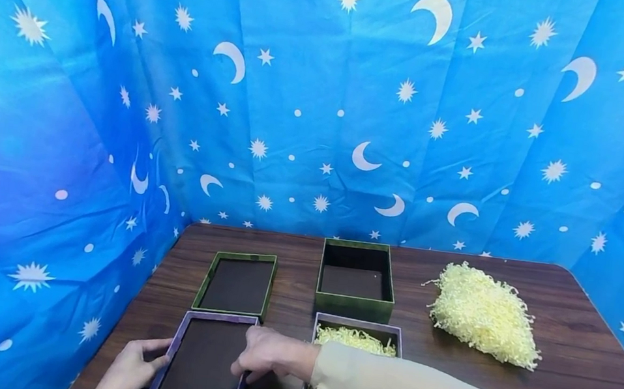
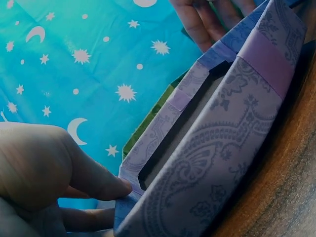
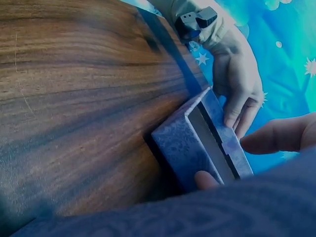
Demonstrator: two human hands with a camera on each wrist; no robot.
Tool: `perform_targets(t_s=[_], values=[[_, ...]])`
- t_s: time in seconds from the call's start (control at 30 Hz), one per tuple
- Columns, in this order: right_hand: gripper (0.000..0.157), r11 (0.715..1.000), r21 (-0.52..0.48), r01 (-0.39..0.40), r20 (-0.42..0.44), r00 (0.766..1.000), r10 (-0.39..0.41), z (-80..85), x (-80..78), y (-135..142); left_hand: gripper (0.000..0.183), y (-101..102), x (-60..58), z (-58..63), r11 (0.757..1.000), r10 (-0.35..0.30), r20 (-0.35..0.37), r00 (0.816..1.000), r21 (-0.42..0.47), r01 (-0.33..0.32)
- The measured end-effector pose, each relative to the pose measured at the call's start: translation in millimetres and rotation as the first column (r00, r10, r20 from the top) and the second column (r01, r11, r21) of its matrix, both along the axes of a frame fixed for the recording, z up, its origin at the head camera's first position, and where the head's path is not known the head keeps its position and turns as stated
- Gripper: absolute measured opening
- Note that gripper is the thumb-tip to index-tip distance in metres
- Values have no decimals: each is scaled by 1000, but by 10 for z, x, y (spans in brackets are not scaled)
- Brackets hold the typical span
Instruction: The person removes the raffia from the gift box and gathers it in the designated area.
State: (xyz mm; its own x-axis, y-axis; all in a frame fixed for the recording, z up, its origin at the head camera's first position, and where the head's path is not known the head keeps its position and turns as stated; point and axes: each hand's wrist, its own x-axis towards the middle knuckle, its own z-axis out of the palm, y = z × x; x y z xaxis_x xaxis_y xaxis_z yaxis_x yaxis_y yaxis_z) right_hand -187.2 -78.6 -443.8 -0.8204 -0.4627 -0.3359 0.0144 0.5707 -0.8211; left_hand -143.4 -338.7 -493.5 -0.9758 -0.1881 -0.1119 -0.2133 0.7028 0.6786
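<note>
A shallow purple box lid (image 1: pixel 206 365) with its hollow side up is at the front left of the table, its patterned outer wall (image 2: pixel 197 133) close up in the left wrist view. My left hand (image 1: pixel 126 370) grips the lid's left side, the thumb pressed against the rim. Across the lid, my right hand (image 1: pixel 270 353) pinches the right wall, one fingertip outside it and another finger at the inner edge. Right of the lid, a purple box (image 1: pixel 360 323) holds pale yellow shredded paper (image 1: pixel 355 339); my right forearm hides much of it.
Behind the purple lid lies a green lid (image 1: pixel 238 283), hollow side up. A deep green box (image 1: pixel 353 306) stands behind the purple box. At the right is a loose heap of yellow shredded paper (image 1: pixel 485 316). A blue star-and-moon cloth (image 1: pixel 314 89) hangs around the wooden table (image 1: pixel 576 387).
</note>
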Motion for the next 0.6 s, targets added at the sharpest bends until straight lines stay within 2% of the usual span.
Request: perform_targets(t_s=[0.03, 0.1, 0.2, 0.27, 0.4, 0.53, 0.6], values=[[28, 1000, 21, -7, -16, 1000, 8, 9, -9, 13, 33, 3, -6, 0, 1000, -4, -1, 1000, -5, 4], [25, 992, 119, -42, -101, 993, 54, 39, -30, 48, 34, 8, -15, 6, 1000, -10, -2, 1000, -13, 10], [25, 954, 290, -78, -245, 957, 153, 92, -56, 117, 35, 13, -15, 19, 999, -18, 0, 1000, -27, 18], [26, 934, 346, -84, -309, 930, 198, 132, -74, 170, 35, 14, -12, 38, 999, -19, 12, 1000, -46, 19], [27, 945, 313, -95, -357, 910, 209, 209, -125, 270, 38, 23, 0, 96, 996, -4, 34, 999, -93, 7], [48, 957, 270, -108, -381, 901, 209, 295, -178, 372, 43, 72, 8, 174, 987, 1, -2, 1000, -163, -1], [52, 964, 241, -116, -384, 900, 205, 338, -195, 423, 46, 117, 6, 221, 981, -9, -29, 1000, -194, 3]])
